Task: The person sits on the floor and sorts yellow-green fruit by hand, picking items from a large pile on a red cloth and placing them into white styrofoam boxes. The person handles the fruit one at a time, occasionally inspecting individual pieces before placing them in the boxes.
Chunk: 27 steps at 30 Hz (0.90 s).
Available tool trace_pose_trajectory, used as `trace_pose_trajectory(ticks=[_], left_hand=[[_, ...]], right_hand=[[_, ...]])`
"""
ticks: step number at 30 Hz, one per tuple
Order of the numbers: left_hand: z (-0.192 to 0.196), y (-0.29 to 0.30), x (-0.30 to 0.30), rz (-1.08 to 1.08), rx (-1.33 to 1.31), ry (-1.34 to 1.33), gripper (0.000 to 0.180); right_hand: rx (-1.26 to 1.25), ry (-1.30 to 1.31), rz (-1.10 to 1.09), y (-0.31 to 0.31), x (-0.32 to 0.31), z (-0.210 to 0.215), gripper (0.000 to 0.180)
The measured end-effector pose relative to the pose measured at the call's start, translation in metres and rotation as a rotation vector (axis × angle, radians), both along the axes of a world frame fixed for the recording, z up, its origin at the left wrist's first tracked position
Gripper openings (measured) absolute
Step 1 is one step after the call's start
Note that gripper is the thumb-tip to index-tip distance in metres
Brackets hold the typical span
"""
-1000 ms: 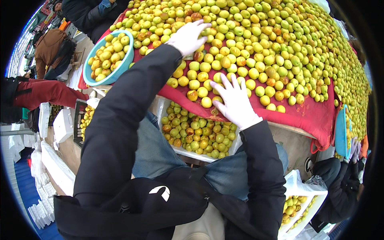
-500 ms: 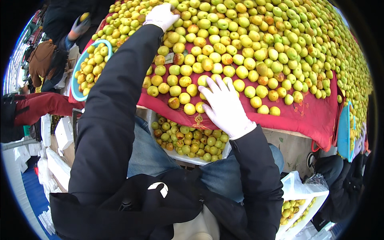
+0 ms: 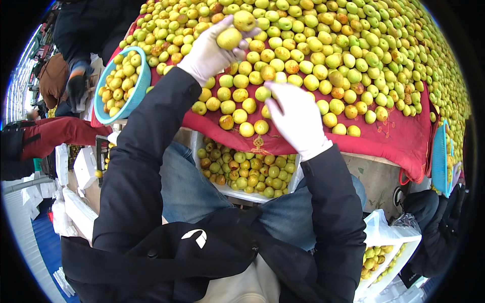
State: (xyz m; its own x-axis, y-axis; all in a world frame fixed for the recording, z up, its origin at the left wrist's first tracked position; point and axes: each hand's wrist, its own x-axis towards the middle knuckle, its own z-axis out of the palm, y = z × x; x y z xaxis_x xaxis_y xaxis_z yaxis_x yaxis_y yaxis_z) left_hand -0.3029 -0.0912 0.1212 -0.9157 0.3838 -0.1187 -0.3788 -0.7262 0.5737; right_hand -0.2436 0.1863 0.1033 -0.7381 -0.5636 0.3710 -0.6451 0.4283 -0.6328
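Two yellow-green jujubes lie in my white-gloved left hand [image 3: 214, 48], whose palm is turned up above the fruit-covered table. The nearer jujube [image 3: 229, 39] rests on the palm and the farther jujube [image 3: 244, 20] sits at the fingers. My gloved right hand [image 3: 298, 113] reaches in over the near part of the red cloth [image 3: 283, 141]. Its thumb and forefinger close around the edge of another jujube [image 3: 262, 94]; its other fingers are curled out of sight. Loose jujubes, some with brown patches, surround both hands.
A blue basket [image 3: 145, 83] of jujubes stands left of the pile, with another blue basket [image 3: 440, 156] at the right. A white box [image 3: 242, 196] of jujubes sits below the table edge between my knees. Another white box [image 3: 401, 242] is at lower right. People are at both sides.
My left hand has drawn back from the pile, turned palm up, and now shows two jujubes. My right hand has gone from spread fingers to curled around one jujube.
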Motion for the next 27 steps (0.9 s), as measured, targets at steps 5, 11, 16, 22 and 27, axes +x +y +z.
trace_pose_trajectory(ticks=[5, 11, 16, 22, 27], left_hand=[[0.021, 0.057, 0.062, -0.099, -0.057, -0.056, 0.064], [0.020, 0.080, 0.101, -0.176, 0.082, -0.203, 0.050], [0.012, 0.085, 0.118, -0.125, -0.043, -0.246, 0.055], [0.003, 0.088, 0.136, -0.145, 0.209, -0.223, 0.058], [-0.010, 0.106, 0.162, 0.069, 0.526, -0.183, 0.049]], right_hand=[[-0.579, -0.301, -0.004, -0.005, -0.002, 0.020, 0.054], [-0.525, -0.221, 0.184, -0.004, 0.011, 0.027, 0.081], [-0.570, -0.664, 0.265, -0.003, 0.023, 0.034, 0.071], [-0.557, -0.691, 0.228, -0.009, 0.035, 0.036, 0.060], [-0.323, 0.029, 0.090, -0.025, 0.058, 0.035, 0.068]])
